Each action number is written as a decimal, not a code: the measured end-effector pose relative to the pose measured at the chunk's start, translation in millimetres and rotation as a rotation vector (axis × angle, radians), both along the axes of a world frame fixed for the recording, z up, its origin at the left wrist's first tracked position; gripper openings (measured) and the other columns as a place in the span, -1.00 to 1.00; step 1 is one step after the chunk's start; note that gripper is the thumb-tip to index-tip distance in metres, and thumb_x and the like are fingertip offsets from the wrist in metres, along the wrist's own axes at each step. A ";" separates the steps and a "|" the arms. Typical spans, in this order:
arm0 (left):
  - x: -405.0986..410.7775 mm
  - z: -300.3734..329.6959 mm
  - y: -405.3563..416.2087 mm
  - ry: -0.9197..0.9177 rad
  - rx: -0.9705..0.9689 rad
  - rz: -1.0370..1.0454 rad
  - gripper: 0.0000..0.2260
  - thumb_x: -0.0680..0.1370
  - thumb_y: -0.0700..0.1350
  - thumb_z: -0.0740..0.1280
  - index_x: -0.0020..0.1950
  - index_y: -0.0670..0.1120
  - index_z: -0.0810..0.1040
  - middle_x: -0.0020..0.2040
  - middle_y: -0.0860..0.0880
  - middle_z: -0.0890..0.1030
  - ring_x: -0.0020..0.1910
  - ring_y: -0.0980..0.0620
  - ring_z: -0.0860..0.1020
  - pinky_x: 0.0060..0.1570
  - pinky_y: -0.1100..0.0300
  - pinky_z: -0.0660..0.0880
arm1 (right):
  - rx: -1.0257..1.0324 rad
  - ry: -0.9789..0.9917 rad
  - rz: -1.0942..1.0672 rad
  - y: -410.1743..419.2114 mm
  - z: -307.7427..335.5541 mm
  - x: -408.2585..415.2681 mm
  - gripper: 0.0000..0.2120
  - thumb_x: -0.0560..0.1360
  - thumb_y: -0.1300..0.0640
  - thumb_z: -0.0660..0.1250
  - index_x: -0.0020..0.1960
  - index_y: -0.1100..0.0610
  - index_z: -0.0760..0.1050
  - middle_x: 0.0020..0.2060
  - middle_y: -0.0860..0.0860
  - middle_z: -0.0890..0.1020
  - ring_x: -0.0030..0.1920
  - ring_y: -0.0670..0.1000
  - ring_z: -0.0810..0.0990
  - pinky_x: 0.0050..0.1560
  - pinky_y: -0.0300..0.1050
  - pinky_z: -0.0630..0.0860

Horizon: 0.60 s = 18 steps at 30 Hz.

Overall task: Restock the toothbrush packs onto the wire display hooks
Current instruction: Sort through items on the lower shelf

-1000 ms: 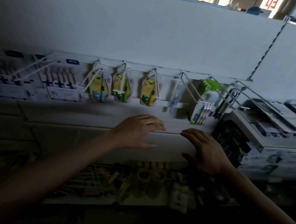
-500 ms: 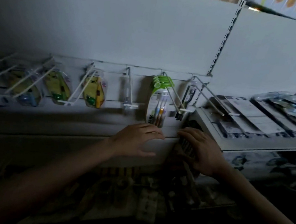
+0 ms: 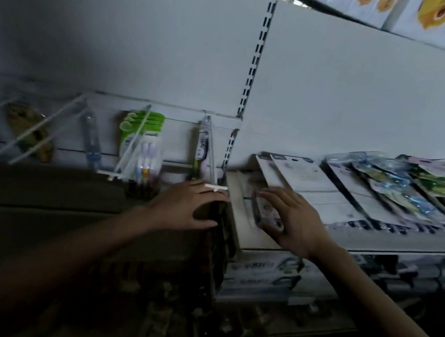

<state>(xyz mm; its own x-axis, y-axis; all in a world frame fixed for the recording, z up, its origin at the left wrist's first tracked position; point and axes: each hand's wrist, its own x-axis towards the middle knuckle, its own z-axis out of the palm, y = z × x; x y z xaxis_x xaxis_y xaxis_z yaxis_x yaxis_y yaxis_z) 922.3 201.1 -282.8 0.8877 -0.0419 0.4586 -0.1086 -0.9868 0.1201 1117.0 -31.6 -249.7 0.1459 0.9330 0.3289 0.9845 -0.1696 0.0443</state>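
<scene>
Panning right since a second ago: hooks (image 3: 131, 146) slid left, shelf (image 3: 240, 218) of flat toothbrush packs (image 3: 307, 185) now in reach. Right hand (image 3: 292, 222) flat on small pack (image 3: 263, 206), left hand (image 3: 192, 206) relaxed, holding nothing. Pickup looks next.

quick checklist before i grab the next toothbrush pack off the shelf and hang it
1. Right hand on a pack: ok, fingers rest flat on the clear pack at the shelf edge, not gripping.
2. Left hand free: ok, holds nothing.
3. Nearest hook has room: ok, one pack hangs at its back.
4. Hook tip clear: not ok, left fingers lie under it.
5. Pack's hang hole: cannot tell, blurred.
</scene>
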 end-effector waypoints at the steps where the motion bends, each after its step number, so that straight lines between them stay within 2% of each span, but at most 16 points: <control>1: 15.7 1.0 -9.8 -0.002 -0.012 0.014 -0.52 0.54 0.22 0.34 0.43 0.11 0.43 0.41 0.12 0.46 0.39 0.14 0.40 0.33 0.29 0.31 | -0.007 -0.007 -0.001 -7.0 1.8 19.1 -0.45 0.50 -0.17 0.38 0.40 0.05 0.45 0.35 0.01 0.53 0.35 0.10 0.48 0.31 0.01 0.48; 4: 62.3 6.1 -39.2 -0.015 0.000 0.062 -0.54 0.55 0.19 0.33 0.42 0.13 0.43 0.39 0.12 0.45 0.37 0.16 0.37 0.34 0.39 0.19 | -0.034 -0.017 0.009 -30.0 13.5 73.0 -0.43 0.54 -0.25 0.26 0.41 0.08 0.44 0.36 0.03 0.53 0.37 0.10 0.47 0.35 0.06 0.46; 8: 122.6 26.6 -78.2 -0.052 0.038 0.099 -0.58 0.57 0.20 0.28 0.41 0.13 0.43 0.39 0.12 0.46 0.37 0.14 0.40 0.31 0.20 0.37 | -0.023 -0.011 -0.008 -65.8 31.9 135.1 -0.40 0.57 -0.30 0.14 0.44 0.07 0.41 0.38 0.04 0.50 0.39 0.08 0.44 0.37 -0.01 0.38; 11: 167.5 39.8 -102.0 -0.107 0.011 0.103 -0.60 0.57 0.15 0.31 0.39 0.08 0.48 0.37 0.11 0.48 0.35 0.12 0.44 0.31 0.25 0.35 | -0.032 -0.027 -0.067 -89.0 40.0 182.5 -0.38 0.57 -0.31 0.09 0.45 0.07 0.40 0.39 0.04 0.49 0.39 0.10 0.43 0.35 -0.01 0.39; 15: 229.9 53.7 -125.3 -0.084 -0.019 0.118 -0.59 0.59 0.17 0.26 0.43 0.16 0.40 0.41 0.18 0.41 0.38 0.17 0.39 0.26 0.11 0.45 | -0.009 0.001 -0.196 -117.7 43.2 244.3 -0.43 0.58 -0.22 0.18 0.45 0.10 0.39 0.39 0.09 0.48 0.39 0.16 0.43 0.36 0.07 0.37; 18: 278.2 64.2 -141.3 -0.078 -0.049 0.107 -0.59 0.61 0.16 0.24 0.46 0.16 0.36 0.42 0.18 0.38 0.36 0.17 0.38 0.24 0.13 0.45 | 0.034 0.038 -0.286 -138.0 45.1 283.7 -0.47 0.57 -0.20 0.19 0.41 0.10 0.42 0.36 0.09 0.51 0.38 0.17 0.43 0.31 0.08 0.40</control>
